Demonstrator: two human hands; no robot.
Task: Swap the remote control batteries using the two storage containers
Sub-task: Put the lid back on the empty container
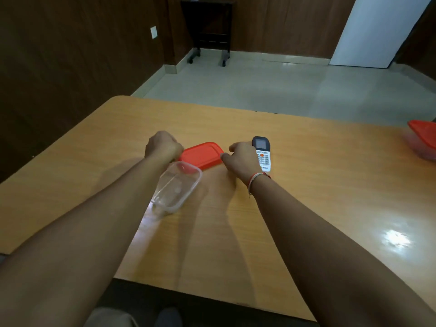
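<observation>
The remote control (262, 153) lay at frame centre under your right hand (243, 159), which gripped it. Left of it lay a red lid (203, 155) and clear container (175, 187); your left hand (162, 147) was clenched, its contents hidden.

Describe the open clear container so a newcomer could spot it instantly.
On the wooden table, look just right of the left forearm, below the loose red lid. The clear container lies there, lidless and see-through. The other container, at the far right edge, has its red lid on.
</observation>
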